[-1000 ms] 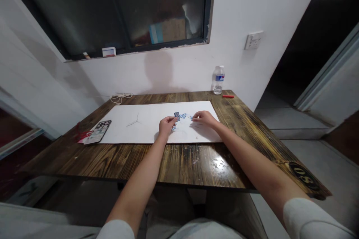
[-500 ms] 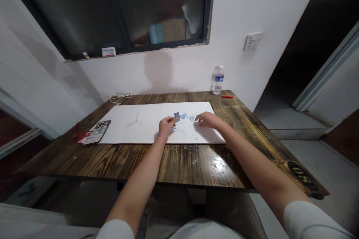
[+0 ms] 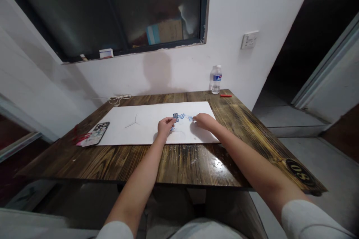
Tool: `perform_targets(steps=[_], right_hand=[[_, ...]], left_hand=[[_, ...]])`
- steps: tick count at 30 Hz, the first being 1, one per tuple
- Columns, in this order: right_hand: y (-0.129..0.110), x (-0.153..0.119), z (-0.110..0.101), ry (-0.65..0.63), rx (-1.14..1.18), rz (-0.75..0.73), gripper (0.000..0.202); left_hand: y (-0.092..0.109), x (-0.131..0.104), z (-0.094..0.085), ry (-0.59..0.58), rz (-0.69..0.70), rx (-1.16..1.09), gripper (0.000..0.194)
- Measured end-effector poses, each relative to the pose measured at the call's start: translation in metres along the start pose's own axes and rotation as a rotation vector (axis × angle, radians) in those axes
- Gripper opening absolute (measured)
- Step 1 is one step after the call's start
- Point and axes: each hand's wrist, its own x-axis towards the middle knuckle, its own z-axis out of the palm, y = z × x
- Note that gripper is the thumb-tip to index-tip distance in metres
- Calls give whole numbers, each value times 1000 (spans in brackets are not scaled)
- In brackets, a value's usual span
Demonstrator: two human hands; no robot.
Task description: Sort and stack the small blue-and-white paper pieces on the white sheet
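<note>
A long white board (image 3: 148,134) lies on the wooden table, with thin dark lines (image 3: 135,122) at its left part. Over its right half, my left hand (image 3: 165,126) pinches a small dark card-like piece (image 3: 175,116). Several blue-and-white striped pieces (image 3: 181,116) lie just right of that hand, and another bit of blue shows under its fingers. My right hand (image 3: 204,121) is closed, its fingertips at the edge of a blue striped piece (image 3: 191,118) on the board.
A patterned phone-like object (image 3: 101,133) and red-handled scissors (image 3: 83,137) are at the board's left end. A white cable (image 3: 119,99), a water bottle (image 3: 216,79) and a red pen (image 3: 226,96) lie or stand along the table's back.
My right hand has moved slightly left, and its fingers have closed at the right striped piece. My left hand keeps its hold on the dark piece. The view has shifted slightly.
</note>
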Motion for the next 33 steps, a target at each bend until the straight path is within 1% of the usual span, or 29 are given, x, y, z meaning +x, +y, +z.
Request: perform_targets(steps=[6, 10, 13, 15, 19, 21, 23, 28, 30, 33], right_hand=[[3, 3, 8, 66, 50, 57, 31], [13, 8, 11, 114, 178, 133, 26], [15, 9, 11, 232, 394, 147, 22], [13, 10, 10, 309, 568, 135, 18], [1, 14, 12, 363, 937, 115, 12], [-7, 17, 13, 391, 1074, 112, 9], [-14, 19, 14, 397, 1198, 111, 12], [-30, 19, 15, 382, 1488, 125, 36], [-36, 18, 15, 397, 1538, 130, 42], [-41, 17, 14, 425, 1554, 126, 44]], left_hand=[[2, -1, 0, 1, 6, 8, 40], [2, -1, 0, 1, 1, 5, 38], [1, 0, 0, 1, -4, -6, 38], [0, 0, 0, -3, -6, -13, 39], [1, 0, 0, -22, -3, -20, 38], [1, -1, 0, -28, -1, -18, 37], [2, -2, 0, -31, 4, -15, 36], [4, -4, 2, -49, 19, -3, 36], [5, -5, 3, -60, 22, -2, 36], [7, -7, 4, -90, 35, -5, 36]])
